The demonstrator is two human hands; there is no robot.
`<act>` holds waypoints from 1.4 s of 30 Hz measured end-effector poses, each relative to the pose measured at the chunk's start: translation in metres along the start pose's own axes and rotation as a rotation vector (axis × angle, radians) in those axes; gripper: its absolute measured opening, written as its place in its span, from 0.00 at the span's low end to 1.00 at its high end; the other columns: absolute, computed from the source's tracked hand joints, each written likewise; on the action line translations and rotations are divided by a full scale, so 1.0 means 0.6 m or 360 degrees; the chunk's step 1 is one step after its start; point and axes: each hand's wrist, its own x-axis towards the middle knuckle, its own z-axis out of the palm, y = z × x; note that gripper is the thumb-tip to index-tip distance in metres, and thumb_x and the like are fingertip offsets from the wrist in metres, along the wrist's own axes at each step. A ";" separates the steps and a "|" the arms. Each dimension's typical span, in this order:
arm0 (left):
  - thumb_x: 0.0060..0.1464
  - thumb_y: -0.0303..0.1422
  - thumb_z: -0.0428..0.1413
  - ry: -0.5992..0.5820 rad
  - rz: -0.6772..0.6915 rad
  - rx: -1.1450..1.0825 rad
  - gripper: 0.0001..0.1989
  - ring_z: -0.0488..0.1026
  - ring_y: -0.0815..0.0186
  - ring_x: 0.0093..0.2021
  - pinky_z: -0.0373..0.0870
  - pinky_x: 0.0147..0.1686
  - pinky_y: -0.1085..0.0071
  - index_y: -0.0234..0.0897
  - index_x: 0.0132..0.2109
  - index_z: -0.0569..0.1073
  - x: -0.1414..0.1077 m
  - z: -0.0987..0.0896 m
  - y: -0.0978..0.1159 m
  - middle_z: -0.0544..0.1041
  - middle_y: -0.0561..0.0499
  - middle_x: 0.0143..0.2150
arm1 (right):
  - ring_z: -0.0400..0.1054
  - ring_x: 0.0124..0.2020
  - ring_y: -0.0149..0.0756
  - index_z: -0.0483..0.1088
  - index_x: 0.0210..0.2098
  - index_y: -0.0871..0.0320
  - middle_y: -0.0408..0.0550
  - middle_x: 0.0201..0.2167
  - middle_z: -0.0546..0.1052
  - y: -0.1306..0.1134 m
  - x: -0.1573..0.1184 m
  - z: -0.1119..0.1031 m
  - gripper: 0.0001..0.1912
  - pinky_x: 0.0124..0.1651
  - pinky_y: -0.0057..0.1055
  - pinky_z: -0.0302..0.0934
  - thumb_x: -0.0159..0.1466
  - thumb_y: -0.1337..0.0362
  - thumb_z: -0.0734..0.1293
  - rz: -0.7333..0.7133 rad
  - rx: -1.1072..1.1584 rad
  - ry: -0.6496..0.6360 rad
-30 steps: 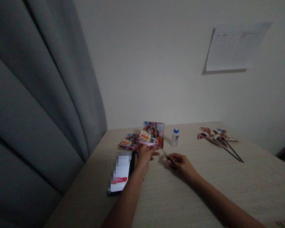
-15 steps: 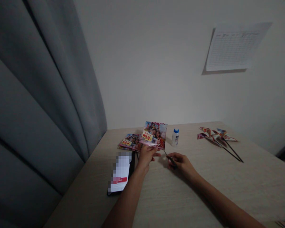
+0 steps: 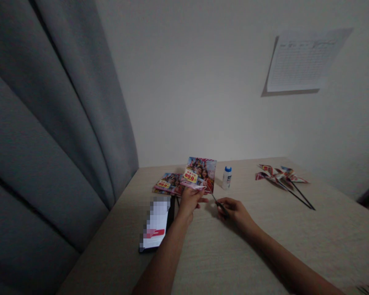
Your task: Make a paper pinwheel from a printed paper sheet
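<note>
My left hand (image 3: 192,201) grips a colourful printed paper sheet (image 3: 204,170) by its lower edge, holding it up off the table. The sheet bears a yellow price label reading 89.9. In my right hand (image 3: 233,209) is a pair of scissors (image 3: 220,205), their dark handles wrapped by the fingers. The blades point up and left and meet the sheet's lower right edge. More printed sheets (image 3: 166,183) of the same design lie behind and left of my left hand, partly hidden by it.
A phone (image 3: 155,229) with a lit screen lies left of my left forearm. Behind my right hand stands a white glue bottle (image 3: 226,180) with a blue cap. Paper pinwheels (image 3: 279,176) on dark sticks lie at the right. A grey curtain (image 3: 110,135) hangs along the left.
The scissor blades have moved slightly up and left, further over the sheet's lower edge. Both hands stay nearly where they were.
</note>
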 end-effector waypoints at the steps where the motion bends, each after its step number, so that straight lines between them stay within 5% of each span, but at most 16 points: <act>1: 0.51 0.31 0.63 -0.0001 -0.0005 -0.0002 0.13 0.79 0.69 0.24 0.51 0.14 0.82 0.35 0.45 0.74 0.000 0.000 0.000 0.82 0.46 0.37 | 0.64 0.21 0.30 0.74 0.37 0.62 0.41 0.20 0.72 0.000 0.000 0.000 0.27 0.27 0.28 0.54 0.48 0.48 0.77 -0.0003 -0.0009 0.0004; 22: 0.48 0.33 0.63 0.0033 -0.0129 -0.0074 0.16 0.80 0.68 0.27 0.52 0.18 0.81 0.38 0.45 0.74 -0.004 0.001 0.005 0.83 0.47 0.38 | 0.64 0.22 0.30 0.73 0.38 0.61 0.40 0.20 0.72 0.005 0.003 -0.004 0.25 0.28 0.29 0.55 0.50 0.49 0.76 -0.0005 -0.0088 -0.0006; 36: 0.47 0.38 0.65 0.0089 -0.0188 -0.0311 0.16 0.79 0.69 0.28 0.50 0.18 0.81 0.38 0.43 0.75 0.000 0.002 0.005 0.81 0.48 0.39 | 0.66 0.25 0.35 0.77 0.42 0.60 0.45 0.23 0.76 -0.007 -0.004 -0.010 0.15 0.33 0.32 0.58 0.59 0.59 0.67 -0.0294 -0.0970 0.0044; 42: 0.47 0.39 0.65 0.0155 -0.0216 -0.0387 0.16 0.79 0.69 0.27 0.50 0.17 0.81 0.38 0.41 0.74 -0.002 0.005 0.010 0.81 0.48 0.37 | 0.67 0.40 0.46 0.78 0.45 0.54 0.49 0.28 0.79 -0.008 -0.014 -0.008 0.17 0.47 0.39 0.58 0.57 0.62 0.68 -0.0352 -0.1293 0.0238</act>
